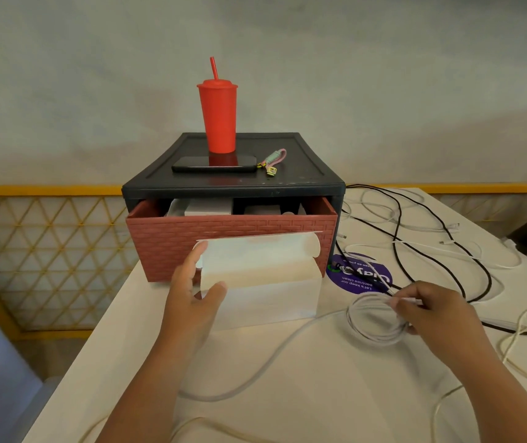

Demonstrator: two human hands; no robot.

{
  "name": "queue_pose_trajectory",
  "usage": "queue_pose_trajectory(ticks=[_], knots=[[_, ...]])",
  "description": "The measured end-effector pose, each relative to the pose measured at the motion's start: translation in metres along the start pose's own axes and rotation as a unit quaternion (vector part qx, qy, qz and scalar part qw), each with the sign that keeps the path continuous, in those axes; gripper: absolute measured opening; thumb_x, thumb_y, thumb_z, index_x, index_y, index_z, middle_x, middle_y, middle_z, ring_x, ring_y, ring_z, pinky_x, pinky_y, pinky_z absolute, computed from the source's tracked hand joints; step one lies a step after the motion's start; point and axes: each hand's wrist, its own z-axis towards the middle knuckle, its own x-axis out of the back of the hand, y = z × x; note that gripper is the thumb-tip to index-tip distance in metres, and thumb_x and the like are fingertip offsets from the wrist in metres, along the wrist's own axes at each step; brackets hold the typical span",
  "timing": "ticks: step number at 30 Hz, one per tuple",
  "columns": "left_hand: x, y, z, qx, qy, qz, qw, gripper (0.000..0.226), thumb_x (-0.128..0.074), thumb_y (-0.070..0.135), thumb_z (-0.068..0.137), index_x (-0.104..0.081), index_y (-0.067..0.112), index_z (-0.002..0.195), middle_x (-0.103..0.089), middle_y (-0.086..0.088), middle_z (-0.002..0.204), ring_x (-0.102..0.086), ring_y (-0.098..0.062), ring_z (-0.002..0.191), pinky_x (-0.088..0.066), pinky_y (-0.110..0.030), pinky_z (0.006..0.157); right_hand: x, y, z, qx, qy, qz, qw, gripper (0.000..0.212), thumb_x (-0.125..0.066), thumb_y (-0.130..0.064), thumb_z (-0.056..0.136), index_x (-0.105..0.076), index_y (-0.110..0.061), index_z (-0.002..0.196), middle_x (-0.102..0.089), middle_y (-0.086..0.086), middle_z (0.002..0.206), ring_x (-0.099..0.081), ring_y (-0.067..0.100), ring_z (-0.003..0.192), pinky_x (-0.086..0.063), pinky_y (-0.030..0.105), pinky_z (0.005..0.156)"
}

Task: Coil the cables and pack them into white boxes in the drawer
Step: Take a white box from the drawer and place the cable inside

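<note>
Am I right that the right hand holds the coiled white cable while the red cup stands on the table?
Not quite: the head view shows the red cup on the black cabinet; the right hand does hold the coiled white cable.

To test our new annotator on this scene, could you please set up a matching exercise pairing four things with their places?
1 phone
2 white box
3 coiled cable
4 purple sticker

A in the right hand
B atop the drawer unit
C before the drawer, left hand at its lid
D on the table, right of the box

Pairs: 1-B, 2-C, 3-A, 4-D.
</note>
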Motion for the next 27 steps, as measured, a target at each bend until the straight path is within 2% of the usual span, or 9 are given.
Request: queue_pose_trajectory(ticks=[2,5,7,10,14,18,22,24,27], knots=[[0.002,0.0,-0.001,-0.004,-0.01,0.004,1.0,0.066,-0.057,0.004,0.088,-0.037,0.064,0.108,-0.043,0.003,0.135,-0.043,-0.015,0.123,-0.043,-0.036,0.099,-0.003,-0.008,-0.003,0.026,0.017,0.057,0.998,0.018,-0.069,-0.012,0.081,-0.067,-0.023,0.066,-0.065,-0.005,0.056,-0.06,0.009,0.053,-0.05,0.021,0.055],[0.002,0.0,-0.001,-0.023,-0.02,0.015,0.999,0.065,-0.055,0.004,0.089,-0.032,0.06,0.113,-0.036,0.016,0.129,-0.039,0.0,0.115,-0.037,-0.018,0.088,-0.014,-0.023,-0.011,0.082,0.034,0.105,0.991,0.019,-0.069,-0.011,0.079,-0.067,-0.025,0.068,-0.065,-0.01,0.062,-0.056,0.004,0.052,-0.045,0.011,0.051],[0.001,-0.001,-0.001,-0.026,-0.024,0.024,0.999,0.065,-0.054,0.004,0.09,-0.03,0.058,0.116,-0.034,0.02,0.121,-0.039,0.008,0.105,-0.034,-0.01,0.078,-0.026,-0.034,-0.016,0.123,0.059,0.124,0.983,0.024,-0.07,-0.01,0.079,-0.066,-0.03,0.068,-0.066,-0.016,0.067,-0.058,0.001,0.058,-0.044,0.008,0.054],[0.002,0.0,0.0,-0.021,-0.03,0.03,0.999,0.067,-0.054,0.005,0.09,-0.027,0.06,0.116,-0.035,0.015,0.124,-0.039,0.009,0.103,-0.03,-0.014,0.083,-0.047,-0.053,-0.018,0.224,0.106,0.12,0.961,0.031,-0.071,-0.007,0.078,-0.064,-0.036,0.073,-0.067,-0.022,0.073,-0.061,0.002,0.071,-0.045,0.006,0.063],[0.003,0.0,0.0,-0.015,-0.031,0.025,0.999,0.069,-0.055,0.006,0.09,-0.027,0.064,0.114,-0.036,0.013,0.125,-0.041,0.008,0.099,-0.03,-0.016,0.082,-0.065,-0.07,-0.008,0.462,0.19,-0.023,0.866,0.009,-0.064,-0.01,0.082,-0.071,-0.005,0.083,-0.069,0.002,0.083,-0.058,0.01,0.081,-0.045,0.01,0.076],[0.002,-0.003,0.001,-0.015,-0.027,0.025,0.999,0.07,-0.055,0.005,0.089,-0.028,0.065,0.113,-0.038,0.023,0.111,-0.04,0.015,0.093,-0.035,-0.012,0.078,-0.077,-0.076,0.009,0.57,0.2,-0.09,0.792,0.004,-0.065,-0.001,0.079,-0.069,0.001,0.079,-0.069,0.012,0.081,-0.061,0.023,0.071,-0.051,0.03,0.063],[0.003,-0.004,0.001,-0.015,-0.028,0.032,0.999,0.069,-0.055,0.005,0.09,-0.028,0.062,0.117,-0.036,0.03,0.107,-0.038,0.027,0.087,-0.035,-0.007,0.074,-0.083,-0.074,0.022,0.582,0.126,-0.158,0.787,0.013,-0.072,0.007,0.067,-0.068,-0.001,0.076,-0.066,0.01,0.077,-0.06,0.026,0.06,-0.049,0.031,0.048],[0.003,-0.004,0.0,-0.013,-0.026,0.031,0.999,0.068,-0.055,0.005,0.09,-0.027,0.06,0.119,-0.035,0.033,0.108,-0.037,0.025,0.093,-0.035,-0.005,0.074,-0.086,-0.066,0.029,0.577,0.075,-0.168,0.796,0.004,-0.065,0.001,0.075,-0.067,-0.003,0.075,-0.066,0.008,0.077,-0.06,0.025,0.059,-0.05,0.03,0.045],[0.003,-0.003,0.0,-0.016,-0.027,0.034,0.999,0.067,-0.054,0.006,0.091,-0.027,0.059,0.122,-0.034,0.032,0.111,-0.036,0.025,0.095,-0.033,0.001,0.071,-0.09,-0.056,0.034,0.539,0.029,-0.158,0.827,0.02,-0.051,-0.015,0.085,-0.067,-0.005,0.077,-0.065,0.005,0.075,-0.06,0.023,0.057,-0.051,0.027,0.046]])
